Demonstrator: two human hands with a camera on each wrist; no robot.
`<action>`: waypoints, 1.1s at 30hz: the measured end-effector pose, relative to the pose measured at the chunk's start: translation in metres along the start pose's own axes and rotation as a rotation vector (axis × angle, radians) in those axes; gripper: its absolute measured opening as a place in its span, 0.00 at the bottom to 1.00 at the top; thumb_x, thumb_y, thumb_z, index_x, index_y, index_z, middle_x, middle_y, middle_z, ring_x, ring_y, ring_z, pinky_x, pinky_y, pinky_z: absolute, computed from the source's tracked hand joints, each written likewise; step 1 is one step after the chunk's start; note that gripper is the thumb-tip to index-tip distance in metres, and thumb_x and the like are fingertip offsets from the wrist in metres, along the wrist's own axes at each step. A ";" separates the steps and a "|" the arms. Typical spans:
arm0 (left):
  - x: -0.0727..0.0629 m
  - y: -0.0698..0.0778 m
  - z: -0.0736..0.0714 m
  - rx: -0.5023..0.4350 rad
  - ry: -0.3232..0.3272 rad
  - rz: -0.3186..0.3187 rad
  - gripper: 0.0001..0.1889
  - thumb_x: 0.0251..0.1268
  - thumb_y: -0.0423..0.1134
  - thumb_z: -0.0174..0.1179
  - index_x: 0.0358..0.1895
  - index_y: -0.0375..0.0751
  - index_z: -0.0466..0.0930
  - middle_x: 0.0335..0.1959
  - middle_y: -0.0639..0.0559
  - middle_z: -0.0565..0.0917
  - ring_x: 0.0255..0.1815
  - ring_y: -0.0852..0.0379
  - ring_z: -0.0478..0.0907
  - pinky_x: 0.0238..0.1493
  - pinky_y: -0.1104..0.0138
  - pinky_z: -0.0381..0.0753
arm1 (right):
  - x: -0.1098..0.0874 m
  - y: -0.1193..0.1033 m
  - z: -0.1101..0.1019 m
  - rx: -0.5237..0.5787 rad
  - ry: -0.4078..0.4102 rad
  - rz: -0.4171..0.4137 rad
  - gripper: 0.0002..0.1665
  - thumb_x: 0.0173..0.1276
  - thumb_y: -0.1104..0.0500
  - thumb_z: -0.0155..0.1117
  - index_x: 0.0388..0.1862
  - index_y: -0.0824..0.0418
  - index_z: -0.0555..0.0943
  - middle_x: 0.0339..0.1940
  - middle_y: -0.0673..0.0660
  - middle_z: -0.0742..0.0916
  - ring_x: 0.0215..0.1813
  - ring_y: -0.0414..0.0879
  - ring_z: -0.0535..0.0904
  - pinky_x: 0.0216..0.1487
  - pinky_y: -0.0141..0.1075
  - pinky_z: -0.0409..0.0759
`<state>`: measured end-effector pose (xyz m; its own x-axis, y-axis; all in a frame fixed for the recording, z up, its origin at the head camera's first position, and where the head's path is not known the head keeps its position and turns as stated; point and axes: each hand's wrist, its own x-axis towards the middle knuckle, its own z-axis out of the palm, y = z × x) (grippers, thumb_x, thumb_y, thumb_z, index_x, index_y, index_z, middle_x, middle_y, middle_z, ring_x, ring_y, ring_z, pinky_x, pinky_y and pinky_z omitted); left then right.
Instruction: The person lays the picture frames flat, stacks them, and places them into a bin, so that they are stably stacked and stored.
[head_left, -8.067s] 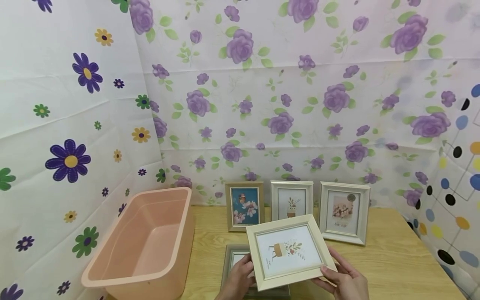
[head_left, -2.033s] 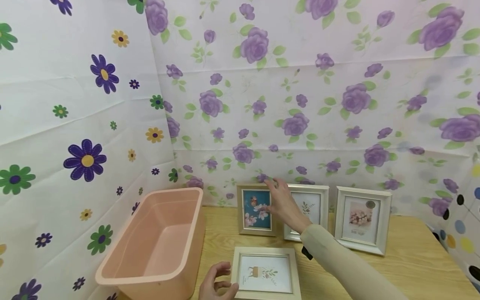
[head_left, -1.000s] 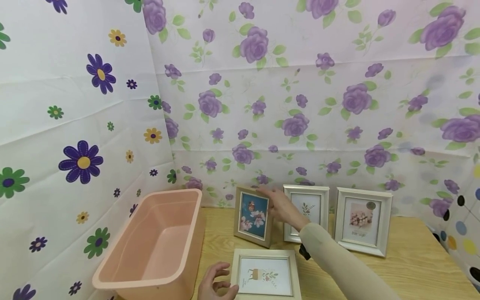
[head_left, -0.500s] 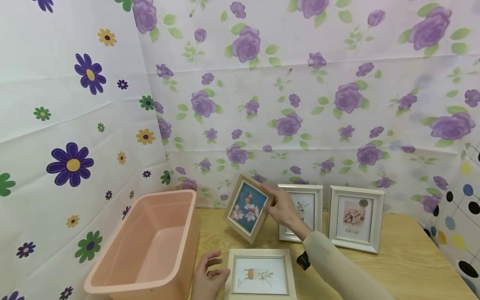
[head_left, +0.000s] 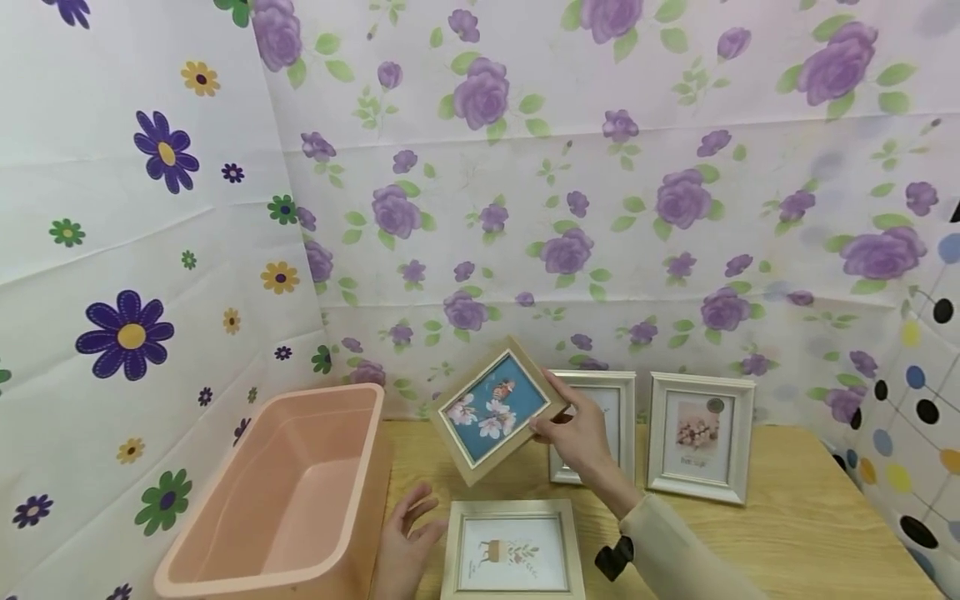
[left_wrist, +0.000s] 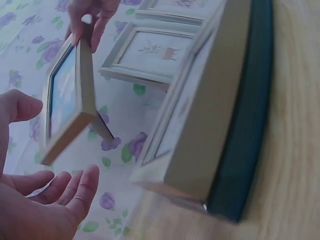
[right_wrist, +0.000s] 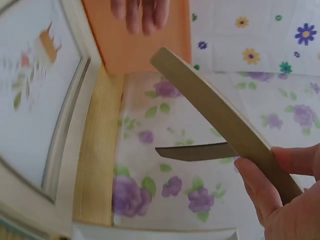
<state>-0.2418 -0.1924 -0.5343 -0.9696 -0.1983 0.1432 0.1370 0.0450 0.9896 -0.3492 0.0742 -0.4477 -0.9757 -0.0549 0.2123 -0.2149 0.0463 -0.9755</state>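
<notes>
Here, tilted and raised above the tabletop, near the far edge of the flat-lying cream frame: the tan frame, pinched at one side by the right hand between thumb in front and fingers behind. Below the tan frame but apart from it, empty and with loosely bent fingers: the left hand. Chief hazard, as judged: a twist or slip of the tan frame, from support at one side only. Second: a snag of the jutting rear strut on the nearby white frame, with a topple as the result; likewise from a brush by the sleeve. Third: a scrape or a skewed stack, from any hasty lowering onto the cream frame, itself atop a darker frame. Less likely: a knock against the pink tub, from a wide leftward swing.
</notes>
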 end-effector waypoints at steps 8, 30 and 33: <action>0.005 0.006 0.000 -0.240 -0.150 -0.011 0.37 0.84 0.34 0.53 0.82 0.13 0.48 0.79 0.25 0.69 0.61 0.75 0.81 0.66 0.71 0.84 | -0.040 -0.011 0.007 0.279 0.095 0.073 0.51 0.70 0.77 0.70 0.87 0.49 0.68 0.71 0.72 0.78 0.48 0.50 0.93 0.48 0.41 0.93; 0.025 0.023 0.015 -0.647 -0.437 -0.051 0.21 0.84 0.48 0.42 0.67 0.61 0.81 0.63 0.65 0.86 0.67 0.65 0.80 0.70 0.66 0.78 | -0.117 -0.008 0.004 0.427 0.231 0.265 0.53 0.70 0.77 0.69 0.89 0.51 0.64 0.73 0.70 0.75 0.49 0.53 0.94 0.50 0.43 0.93; 0.026 0.024 0.016 -0.616 -0.368 -0.021 0.27 0.82 0.42 0.44 0.79 0.45 0.72 0.66 0.62 0.85 0.70 0.64 0.79 0.70 0.67 0.77 | -0.121 -0.002 0.002 0.422 0.249 0.286 0.54 0.69 0.78 0.69 0.89 0.51 0.63 0.71 0.71 0.76 0.47 0.52 0.94 0.50 0.43 0.93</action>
<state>-0.2666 -0.1807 -0.5072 -0.9640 0.1550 0.2162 0.1014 -0.5374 0.8372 -0.2305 0.0783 -0.4714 -0.9844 0.1403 -0.1063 0.0455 -0.3807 -0.9236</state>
